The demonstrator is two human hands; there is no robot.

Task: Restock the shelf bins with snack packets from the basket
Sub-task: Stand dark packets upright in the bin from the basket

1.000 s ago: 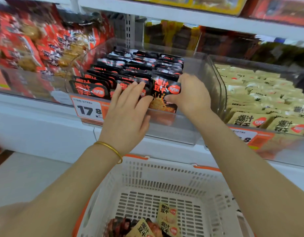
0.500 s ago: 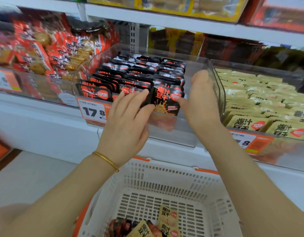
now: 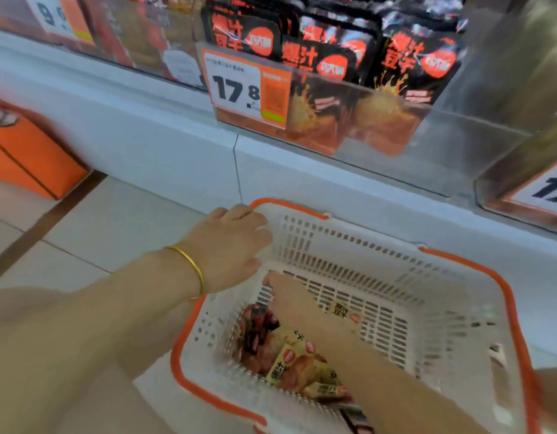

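Note:
A white basket with an orange rim sits on the floor below the shelf. In its near left corner lie yellow snack packets and dark red packets. My left hand, gold bangle on its wrist, grips the basket's far left corner with fingers curled over the rim. My right hand reaches down into the basket, fingers stretched out over the floor just beyond the packets, holding nothing that I can see. Above, black snack packets stand in rows in a clear shelf bin.
A price tag reading 17.8 is stuck on the bin's front. Another clear bin with a tag is at the right edge. An orange box stands on the tiled floor at the left, beside the white shelf base.
Both hands have left the bin of black packets and dropped down to the basket. The view has tilted downward. My left hand now holds the rim and my right is inside.

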